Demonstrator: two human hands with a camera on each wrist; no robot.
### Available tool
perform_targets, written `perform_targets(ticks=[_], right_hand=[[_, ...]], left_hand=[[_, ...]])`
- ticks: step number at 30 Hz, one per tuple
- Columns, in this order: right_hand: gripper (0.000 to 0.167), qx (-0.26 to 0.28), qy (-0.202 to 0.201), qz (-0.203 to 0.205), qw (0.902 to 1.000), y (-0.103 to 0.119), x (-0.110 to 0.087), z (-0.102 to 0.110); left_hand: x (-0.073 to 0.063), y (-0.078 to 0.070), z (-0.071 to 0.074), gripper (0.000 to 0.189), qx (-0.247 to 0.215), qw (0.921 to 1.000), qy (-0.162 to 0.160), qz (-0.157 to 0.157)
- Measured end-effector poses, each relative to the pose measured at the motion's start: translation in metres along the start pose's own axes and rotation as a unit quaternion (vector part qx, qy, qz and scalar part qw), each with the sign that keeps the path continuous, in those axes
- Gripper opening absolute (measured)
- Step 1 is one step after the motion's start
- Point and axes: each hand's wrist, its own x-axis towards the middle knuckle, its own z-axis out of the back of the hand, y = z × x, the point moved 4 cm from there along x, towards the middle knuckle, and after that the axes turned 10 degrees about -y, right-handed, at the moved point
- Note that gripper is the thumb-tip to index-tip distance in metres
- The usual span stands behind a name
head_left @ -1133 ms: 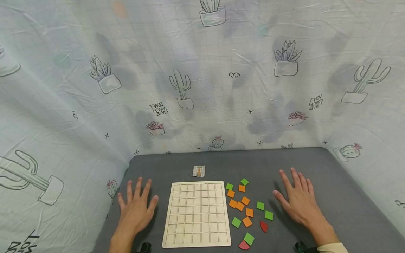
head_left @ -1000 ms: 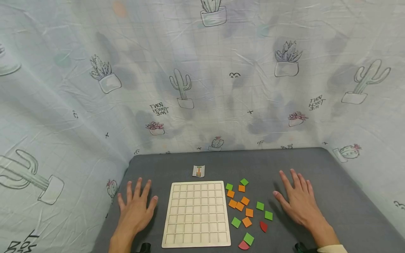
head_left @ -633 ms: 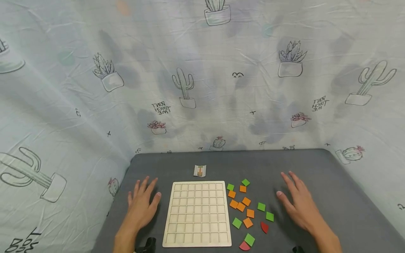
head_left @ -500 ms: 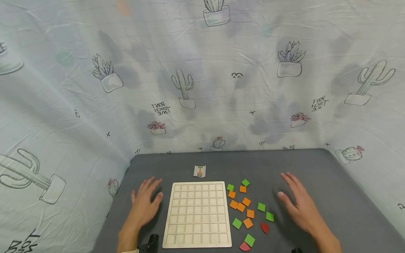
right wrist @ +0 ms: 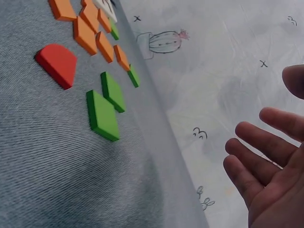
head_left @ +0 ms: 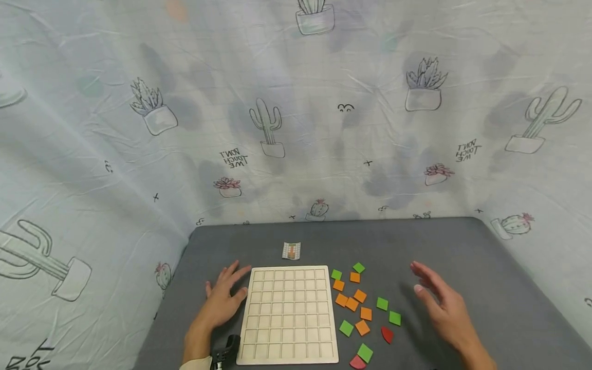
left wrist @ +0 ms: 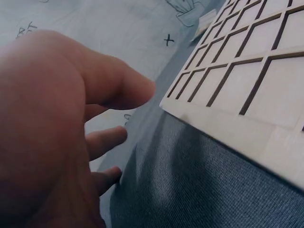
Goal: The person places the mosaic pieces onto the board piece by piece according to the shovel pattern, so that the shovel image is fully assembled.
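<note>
A pale wooden grid board (head_left: pixel 290 314) with bare square cells lies on the grey table. My left hand (head_left: pixel 224 302) is at its left side, fingers loosely extended, the forefinger tip right at the upper left corner. In the left wrist view that hand (left wrist: pixel 61 104) holds nothing, and the board's corner (left wrist: pixel 178 107) is just beyond the thumb. To the right of the scattered tiles my right hand (head_left: pixel 446 308) hovers with relaxed fingers and nothing in it. The right wrist view shows its palm (right wrist: pixel 280 190) apart from two green square tiles (right wrist: pixel 102 116) and a red rounded piece (right wrist: pixel 58 65).
Several orange square tiles (head_left: pixel 363 327) and green ones (head_left: pixel 346 328) lie loose right of the board, with two red quarter-round pieces (head_left: pixel 387 335). A small printed card (head_left: pixel 291 251) lies behind the board. A cactus-print cloth (head_left: pixel 324 128) surrounds the table (head_left: pixel 416 236) at back and sides.
My left hand has moved right, from the open table to the board's upper left corner. My right hand has turned thumb-side up and shifted slightly right and nearer. Board and tiles stay put.
</note>
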Motion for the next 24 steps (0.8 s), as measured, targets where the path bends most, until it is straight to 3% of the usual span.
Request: perform_targets(ticks=[8, 12, 24], right_hand=[[0.051, 0.029, 0.026, -0.026, 0.9989, -0.01, -0.007, -0.005], [0.052, 0.008, 0.046, -0.044, 0.9979, -0.013, -0.012, -0.01], [0.049, -0.025, 0.083, -0.075, 0.9934, -0.024, -0.032, -0.019]], left_hand=[[0.0, 0.009, -0.007, 0.053, -0.012, 0.9996, 0.024, -0.001], [0.001, 0.006, -0.007, 0.052, -0.023, 0.9996, 0.017, -0.01], [0.003, 0.007, -0.01, 0.058, -0.013, 0.9993, 0.033, 0.008]])
